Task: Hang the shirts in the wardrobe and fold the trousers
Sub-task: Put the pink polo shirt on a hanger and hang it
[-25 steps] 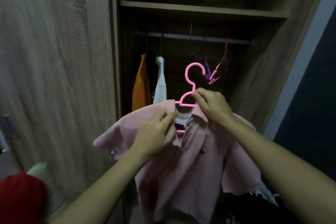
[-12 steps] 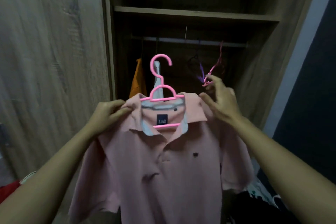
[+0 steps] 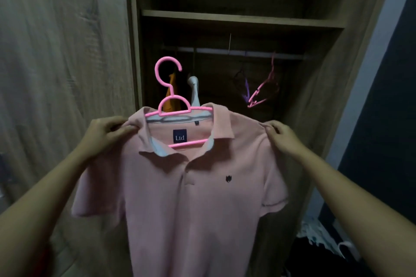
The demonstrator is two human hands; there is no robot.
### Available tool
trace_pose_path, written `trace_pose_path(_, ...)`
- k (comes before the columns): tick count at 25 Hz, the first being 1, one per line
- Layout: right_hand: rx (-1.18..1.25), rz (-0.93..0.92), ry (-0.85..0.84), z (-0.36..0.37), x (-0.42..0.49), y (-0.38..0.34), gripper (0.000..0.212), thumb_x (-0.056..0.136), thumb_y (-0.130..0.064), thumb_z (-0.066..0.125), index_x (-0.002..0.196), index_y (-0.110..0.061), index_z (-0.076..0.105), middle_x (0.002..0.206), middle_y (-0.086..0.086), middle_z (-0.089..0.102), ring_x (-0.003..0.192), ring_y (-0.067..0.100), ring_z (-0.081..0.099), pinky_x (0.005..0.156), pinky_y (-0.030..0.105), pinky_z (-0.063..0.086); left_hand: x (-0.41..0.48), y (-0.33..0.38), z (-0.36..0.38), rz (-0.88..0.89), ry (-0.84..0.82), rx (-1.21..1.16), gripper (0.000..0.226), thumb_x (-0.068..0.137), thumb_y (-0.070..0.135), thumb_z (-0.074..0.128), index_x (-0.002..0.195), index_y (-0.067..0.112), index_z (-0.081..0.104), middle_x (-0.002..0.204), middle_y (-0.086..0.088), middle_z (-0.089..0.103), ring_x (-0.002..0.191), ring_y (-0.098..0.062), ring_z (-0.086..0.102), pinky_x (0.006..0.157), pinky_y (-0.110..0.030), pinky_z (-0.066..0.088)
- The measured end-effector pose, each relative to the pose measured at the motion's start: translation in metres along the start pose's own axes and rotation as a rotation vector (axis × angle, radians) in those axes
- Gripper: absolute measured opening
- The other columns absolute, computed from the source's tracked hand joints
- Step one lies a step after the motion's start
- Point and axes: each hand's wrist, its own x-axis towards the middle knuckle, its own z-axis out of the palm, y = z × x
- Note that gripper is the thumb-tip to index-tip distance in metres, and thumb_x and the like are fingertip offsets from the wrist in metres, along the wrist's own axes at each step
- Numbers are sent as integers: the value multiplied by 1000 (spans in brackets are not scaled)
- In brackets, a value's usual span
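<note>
A pink polo shirt (image 3: 198,191) hangs spread out on a pink plastic hanger (image 3: 173,105), held up in front of the open wardrobe. My left hand (image 3: 105,132) pinches the shirt's left shoulder. My right hand (image 3: 281,137) grips its right shoulder. The hanger's hook points up, below the level of the metal rail (image 3: 236,53). No trousers are in view.
On the rail hang an orange garment (image 3: 172,92), a white garment (image 3: 194,92) and several empty pink and purple hangers (image 3: 258,94). A wooden shelf (image 3: 240,19) runs above the rail. The wardrobe door (image 3: 63,63) stands at the left. Dark clothes (image 3: 315,245) lie at the lower right.
The crumpled shirt has been spread flat on the hanger. My right hand moved from the empty hangers onto the shirt's right shoulder; both hands now hold the shoulders.
</note>
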Motion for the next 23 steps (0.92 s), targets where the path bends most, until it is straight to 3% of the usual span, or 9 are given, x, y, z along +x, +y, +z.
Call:
trace_pose_path(2, -62, -91, -1, 1, 0, -13, 36, 89, 0, 51, 122, -12, 58, 124, 9, 58, 112, 18, 54, 94, 24, 39, 1, 6, 4, 3, -6, -46, 11, 75, 43, 65, 67, 51, 63, 63, 14, 62, 55, 10, 47, 54, -12, 35)
trace_pose_path(4, -118, -288, -58, 6, -4, -34, 32, 93, -11, 50, 124, -14, 56, 124, 5, 59, 111, 13, 54, 96, 25, 39, 3, 14, 9, 50, -25, -28, 17, 76, 37, 65, 67, 51, 63, 63, 12, 65, 57, 7, 49, 55, -15, 37)
trace_pose_path(6, -275, -378, -154, 11, -7, -48, 20, 94, -34, 48, 106, -24, 60, 104, -5, 66, 95, 12, 59, 84, 34, 46, 7, 22, 15, 61, -52, -36, 1, 75, 44, 66, 74, 44, 64, 65, 1, 67, 59, 2, 49, 57, -21, 39)
trace_pose_path(7, -313, -370, -177, 12, -8, -50, 14, 93, -38, 49, 89, -28, 57, 87, -8, 64, 81, 11, 58, 75, 37, 46, 9, 26, 17, 81, -64, -46, 12, 75, 50, 63, 79, 39, 67, 66, 2, 68, 59, 3, 49, 57, -22, 39)
trace_pose_path(10, -206, -322, -115, 13, -6, -44, 29, 92, -34, 53, 67, -26, 42, 61, -9, 48, 58, 7, 44, 60, 36, 37, 15, 29, 19, 113, -114, -68, 44, 74, 54, 58, 95, 19, 76, 75, 33, 66, 67, 19, 52, 62, -13, 41)
trace_pose_path(12, -136, -294, -18, 13, -5, -42, 25, 91, -37, 53, 70, -25, 48, 63, -8, 51, 60, 9, 47, 60, 34, 37, 18, 30, 18, 97, -154, -60, 40, 78, 53, 57, 101, 25, 74, 79, 47, 59, 77, 25, 52, 69, -10, 42)
trace_pose_path(14, -132, -258, 53, 12, -3, -42, 20, 88, -42, 55, 79, -25, 54, 66, -9, 54, 66, 13, 51, 60, 32, 38, 18, 27, 19, 49, -195, -14, 18, 86, 46, 60, 93, 36, 73, 77, 52, 55, 78, 27, 52, 69, -7, 40)
trace_pose_path(18, -152, -176, 145, -1, -3, -37, 13, 88, -40, 57, 88, -27, 60, 72, -10, 56, 74, 16, 52, 65, 29, 36, 2, 7, 26, -55, -193, 34, 8, 83, 46, 61, 78, 46, 54, 67, 30, 61, 66, 16, 54, 60, -8, 38)
trace_pose_path(23, -137, -140, 173, -14, -3, -26, 10, 89, -43, 55, 87, -33, 56, 76, -10, 56, 78, 16, 52, 67, 32, 40, -17, -16, 44, -417, -201, -309, 11, 87, 14, 67, 84, 24, 66, 83, -2, 67, 82, -15, 61, 63, -16, 51)
